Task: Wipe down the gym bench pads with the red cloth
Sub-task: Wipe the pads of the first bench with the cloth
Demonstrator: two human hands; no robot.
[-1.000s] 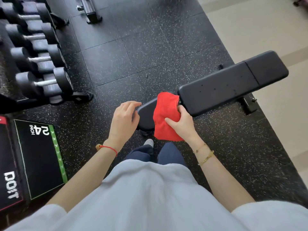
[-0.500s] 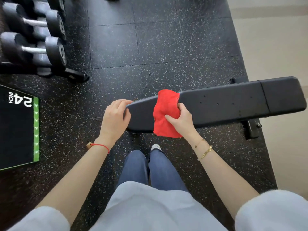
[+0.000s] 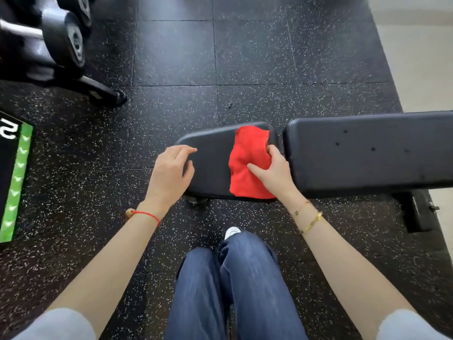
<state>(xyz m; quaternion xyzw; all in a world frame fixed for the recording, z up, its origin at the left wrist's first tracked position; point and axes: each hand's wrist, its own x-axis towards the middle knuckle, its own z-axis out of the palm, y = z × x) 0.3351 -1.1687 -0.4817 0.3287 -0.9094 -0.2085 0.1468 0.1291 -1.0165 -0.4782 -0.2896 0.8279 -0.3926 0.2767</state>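
We see the red cloth (image 3: 248, 163) draped over the right part of the bench's short seat pad (image 3: 210, 163), its near edge hanging past the pad's near side. The right hand (image 3: 274, 173) grips the cloth at its right edge, thumb laid flat on the red fabric and fingers curled into it close to the gap between the two pads. The left hand (image 3: 171, 173) rests on the seat pad's left end, fingers loosely bent and holding nothing. The long back pad (image 3: 367, 153) stretches off to the right, bare. Dumbbells (image 3: 61, 40) sit on a rack far left, above the speckled black floor (image 3: 171, 69).
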